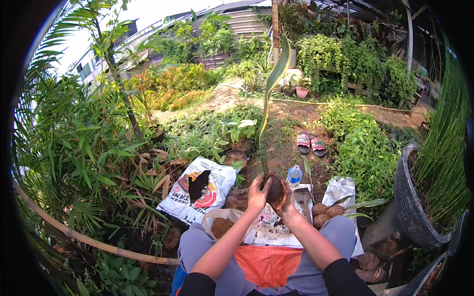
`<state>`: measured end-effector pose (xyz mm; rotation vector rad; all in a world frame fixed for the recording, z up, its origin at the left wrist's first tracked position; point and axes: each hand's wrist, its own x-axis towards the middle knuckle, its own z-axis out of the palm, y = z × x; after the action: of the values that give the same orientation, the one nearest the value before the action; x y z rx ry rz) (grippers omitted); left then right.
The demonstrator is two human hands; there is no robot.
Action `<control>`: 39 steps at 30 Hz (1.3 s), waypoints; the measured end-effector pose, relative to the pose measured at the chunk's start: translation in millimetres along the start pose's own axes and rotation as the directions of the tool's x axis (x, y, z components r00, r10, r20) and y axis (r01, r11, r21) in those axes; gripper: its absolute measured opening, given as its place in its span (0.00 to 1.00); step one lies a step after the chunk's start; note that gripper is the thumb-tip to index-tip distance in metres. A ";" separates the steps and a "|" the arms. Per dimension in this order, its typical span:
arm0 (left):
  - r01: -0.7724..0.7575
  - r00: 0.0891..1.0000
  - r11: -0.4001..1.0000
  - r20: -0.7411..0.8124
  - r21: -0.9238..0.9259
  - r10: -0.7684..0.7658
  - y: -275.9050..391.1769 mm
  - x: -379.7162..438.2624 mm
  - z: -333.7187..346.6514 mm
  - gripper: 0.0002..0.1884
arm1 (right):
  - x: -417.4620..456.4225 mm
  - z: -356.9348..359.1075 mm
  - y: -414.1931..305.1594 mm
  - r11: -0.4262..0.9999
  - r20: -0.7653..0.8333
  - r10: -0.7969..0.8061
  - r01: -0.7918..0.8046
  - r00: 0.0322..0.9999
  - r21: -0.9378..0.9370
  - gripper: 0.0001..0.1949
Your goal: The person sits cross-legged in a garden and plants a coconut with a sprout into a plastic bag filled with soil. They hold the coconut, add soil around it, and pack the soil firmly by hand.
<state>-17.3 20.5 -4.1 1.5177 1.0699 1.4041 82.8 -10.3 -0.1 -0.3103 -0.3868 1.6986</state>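
Between my left hand [258, 195] and my right hand [287, 199] is a dark ball of soil [274, 189], cupped from both sides. A single long, yellow-edged snake plant leaf [273, 81] rises upright from it. Below my hands lies a white sheet [268, 229] strewn with soil. A small trowel [304, 201] rests on its right part, close to a water bottle [294, 175]. Several brown fibre-wrapped balls [321, 210] sit further right, with variegated leaves beside them. At my left knee, a translucent bag [211, 221] holds brown fibre [222, 226].
An opened white sack of dark soil [218, 177] lies front left. Sandals [310, 143] stand on the ground ahead. A large dark pot [413, 207] is at my right, and a bamboo pole [100, 245] curves past my left. Orange cloth [268, 264] lies between my legs.
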 end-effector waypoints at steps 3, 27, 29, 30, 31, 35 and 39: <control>-0.078 0.996 0.988 0.040 0.130 0.074 8.5 4.0 -1.4 0.16 | -4.8 9.3 -0.7 0.998 0.036 -0.057 0.057 0.998 -0.001 0.19; -0.078 0.993 0.993 -0.100 -0.085 0.070 62.8 16.3 -36.3 0.17 | 12.6 -7.1 -29.5 0.932 0.148 0.333 -0.301 0.931 -0.203 0.29; -0.122 0.985 0.992 -0.124 0.006 0.122 52.4 18.4 -36.6 0.16 | 16.4 -11.9 -22.5 0.913 0.166 0.404 -0.384 0.900 -0.140 0.28; -0.075 0.988 0.993 -0.128 0.093 0.086 52.2 18.7 -36.7 0.14 | 16.6 -11.4 -20.6 0.893 0.231 0.446 -0.449 0.865 -0.042 0.26; -0.075 0.994 0.996 -0.078 0.038 0.078 52.0 19.0 -37.0 0.14 | 16.5 -10.9 -19.5 0.857 0.300 0.476 -0.513 0.826 0.052 0.25; 0.071 0.981 0.960 0.191 -0.272 -0.019 60.6 19.9 -44.6 0.14 | 1.7 22.6 -21.1 0.837 0.129 0.520 -0.534 0.844 0.118 0.28; 0.253 0.911 0.870 0.408 -0.422 -0.067 54.3 24.3 -49.3 0.15 | -1.7 31.2 -23.4 0.728 0.306 0.598 -0.662 0.740 0.178 0.30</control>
<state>-62.1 25.8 58.6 1.2372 0.5478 1.0840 91.1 -11.2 38.0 -0.0259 -0.2073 2.4600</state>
